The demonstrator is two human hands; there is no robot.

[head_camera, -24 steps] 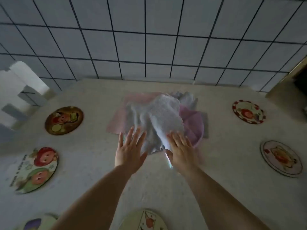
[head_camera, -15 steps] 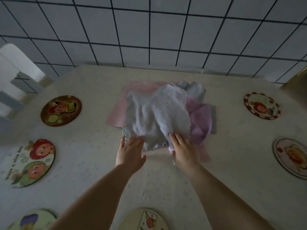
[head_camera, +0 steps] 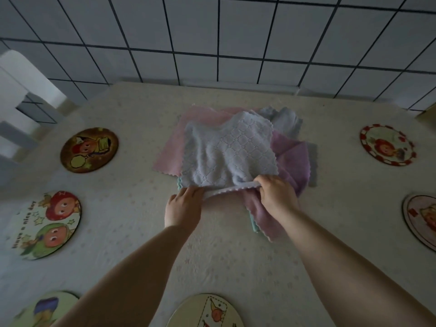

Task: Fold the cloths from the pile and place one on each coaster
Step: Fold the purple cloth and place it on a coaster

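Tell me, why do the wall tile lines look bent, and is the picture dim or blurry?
Head view: the wide-angle lens bows the tile wall lines; light is dim and bluish, no glare; coasters at the edges, like the one reading "have a nice day", smear slightly; the white cloth stays fairly sharp.

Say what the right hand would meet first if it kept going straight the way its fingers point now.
The right hand points away from the person into the pile, gripping the near edge of the white cloth. Going on, it would probably meet the purple cloth beneath first, though depth is unclear.
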